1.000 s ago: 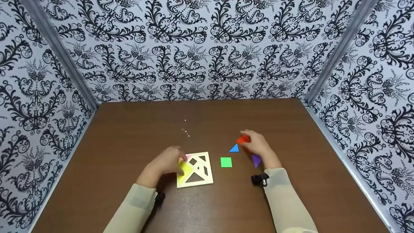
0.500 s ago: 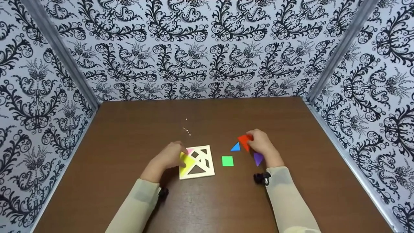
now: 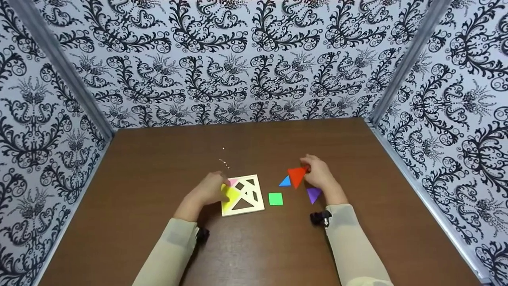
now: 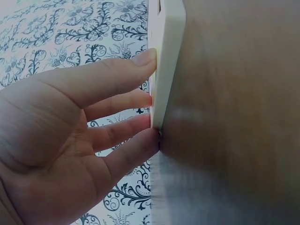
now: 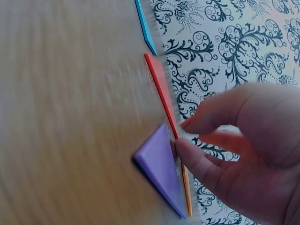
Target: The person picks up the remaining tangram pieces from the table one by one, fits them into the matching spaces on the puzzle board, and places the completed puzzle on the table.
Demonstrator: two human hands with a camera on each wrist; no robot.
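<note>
In the head view, a cream wooden tangram tray [image 3: 260, 201] lies left of centre, with a yellow triangle [image 3: 231, 194] and part of a pink piece [image 3: 233, 182] in its recesses. My left hand [image 3: 208, 190] rests its thumb and fingertips on the tray's left part; the left wrist view has them on its top face and corner. My right hand [image 3: 318, 171] pinches a red triangle [image 3: 296, 176] by one corner. Close beside it are a blue triangle [image 3: 285, 182], partly covered by the red one, and a purple triangle [image 3: 313, 194].
A green square [image 3: 275, 199] lies between the tray and the loose triangles. In the right wrist view an orange piece [image 5: 187, 192] shows under my right fingers. Small pale specks [image 3: 224, 162] mark the brown table [image 3: 254, 246]. Patterned walls [image 3: 238, 71] enclose its back and sides.
The tray has slid away from me with my left hand on it. The red triangle has turned in my right fingers and now points toward me, overlapping the blue triangle.
</note>
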